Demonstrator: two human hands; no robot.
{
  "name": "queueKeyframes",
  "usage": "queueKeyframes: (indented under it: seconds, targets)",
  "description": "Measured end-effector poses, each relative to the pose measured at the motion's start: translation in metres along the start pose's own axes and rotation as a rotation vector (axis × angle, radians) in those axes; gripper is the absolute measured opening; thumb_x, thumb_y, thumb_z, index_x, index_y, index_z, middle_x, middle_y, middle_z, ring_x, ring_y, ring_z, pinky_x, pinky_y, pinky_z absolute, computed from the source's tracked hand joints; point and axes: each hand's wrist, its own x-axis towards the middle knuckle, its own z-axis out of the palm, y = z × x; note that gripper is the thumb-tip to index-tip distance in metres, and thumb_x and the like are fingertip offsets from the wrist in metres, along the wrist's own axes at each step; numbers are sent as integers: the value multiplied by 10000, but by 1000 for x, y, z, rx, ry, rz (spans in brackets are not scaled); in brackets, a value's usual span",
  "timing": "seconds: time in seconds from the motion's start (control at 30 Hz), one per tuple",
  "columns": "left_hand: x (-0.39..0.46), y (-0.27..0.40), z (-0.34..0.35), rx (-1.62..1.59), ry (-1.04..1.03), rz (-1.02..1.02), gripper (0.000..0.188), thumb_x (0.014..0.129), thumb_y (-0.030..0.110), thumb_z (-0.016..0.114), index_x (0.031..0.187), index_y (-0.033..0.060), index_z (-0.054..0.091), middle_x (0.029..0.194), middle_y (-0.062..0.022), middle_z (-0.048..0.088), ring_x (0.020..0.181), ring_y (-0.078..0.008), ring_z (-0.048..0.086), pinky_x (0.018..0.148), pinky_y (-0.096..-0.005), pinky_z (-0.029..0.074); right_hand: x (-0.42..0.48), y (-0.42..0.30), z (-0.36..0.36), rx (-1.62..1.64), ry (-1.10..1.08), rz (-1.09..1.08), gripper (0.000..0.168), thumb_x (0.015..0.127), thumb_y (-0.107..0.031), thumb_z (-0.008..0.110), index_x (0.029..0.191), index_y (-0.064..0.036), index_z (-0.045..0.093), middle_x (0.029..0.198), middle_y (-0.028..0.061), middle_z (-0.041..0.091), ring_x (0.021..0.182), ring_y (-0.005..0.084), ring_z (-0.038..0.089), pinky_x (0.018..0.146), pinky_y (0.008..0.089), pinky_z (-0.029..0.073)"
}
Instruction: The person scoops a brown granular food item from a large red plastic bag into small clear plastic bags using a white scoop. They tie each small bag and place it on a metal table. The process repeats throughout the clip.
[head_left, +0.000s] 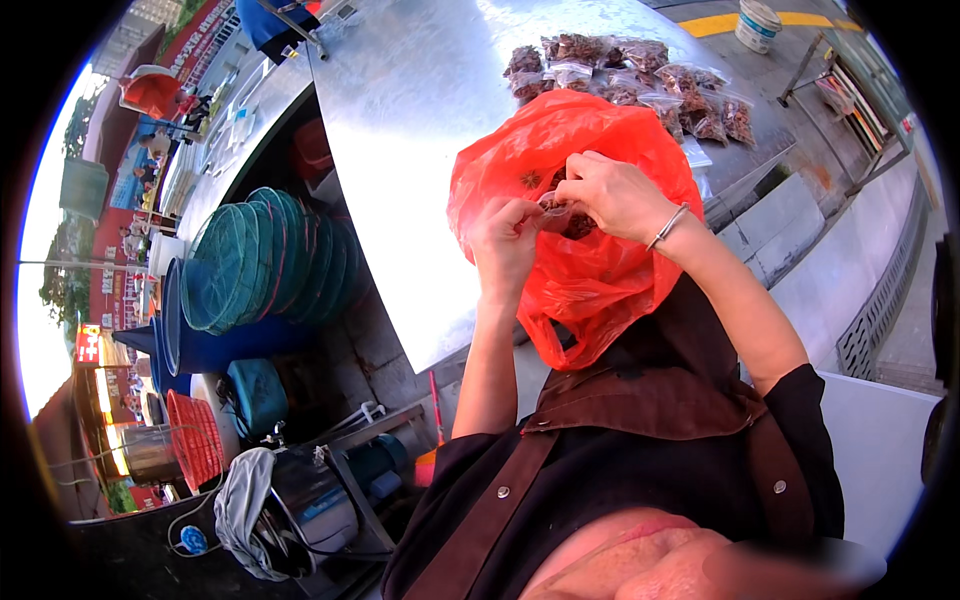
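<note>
A red plastic bag lies wide open at the near edge of the metal table, with brown dried star anise inside. Over its mouth, a small clear plastic bag with brown pieces in it is stretched between my hands. My left hand pinches one side of this small bag between thumb and fingers. On the opposite side my right hand, a silver bangle at its wrist, grips the bag near its top. My fingers partly hide the small bag and the spice beneath.
Several filled clear zip bags lie at the back right of the metal table. Left of the table stand stacked green net cages and a blue barrel. A white bucket stands on the ground beyond.
</note>
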Motion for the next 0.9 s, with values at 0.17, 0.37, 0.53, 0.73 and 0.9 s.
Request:
queueKeyframes:
  seconds: [0.17, 0.37, 0.53, 0.73, 0.9]
  targets:
    - [6, 9, -3, 45, -2, 59, 101, 720, -15, 735, 793, 20, 675, 721, -68, 624, 636, -146, 599, 597, -271, 475, 2, 9, -4, -110, 32, -20, 40, 755, -58, 613, 772, -64, 578, 813, 72, 526, 821, 245, 582, 660, 365, 494]
    - [29, 16, -8, 169, -58, 188, 93, 740, -7, 720, 810, 21, 665, 750, -80, 642, 637, -154, 600, 601, -280, 476, 16, 16, -12, -145, 137, -104, 25, 775, -69, 563, 759, -82, 549, 812, 56, 533, 762, 242, 594, 594, 359, 490]
    - [33, 15, -2, 112, -113, 52, 91, 753, 8, 669, 837, 34, 645, 787, -124, 627, 702, -279, 622, 635, -354, 486, 16, 19, -20, -93, 167, -86, 45, 767, -50, 564, 780, -88, 542, 800, 67, 543, 748, 272, 597, 582, 380, 475]
    - [33, 9, 3, 102, -88, 86, 104, 760, -1, 714, 814, -10, 625, 719, -72, 618, 610, -131, 583, 600, -269, 476, 15, 21, -21, -71, 82, -23, 67, 758, -67, 588, 813, -103, 600, 825, 79, 584, 789, 284, 623, 622, 396, 498]
    - [30, 28, 5, 152, -128, 137, 226, 725, 24, 748, 913, 16, 623, 781, -65, 647, 690, -153, 610, 662, -286, 494, 8, 18, -23, 49, 88, -8, 88, 750, -93, 619, 835, -101, 597, 828, 86, 587, 785, 291, 624, 639, 407, 502]
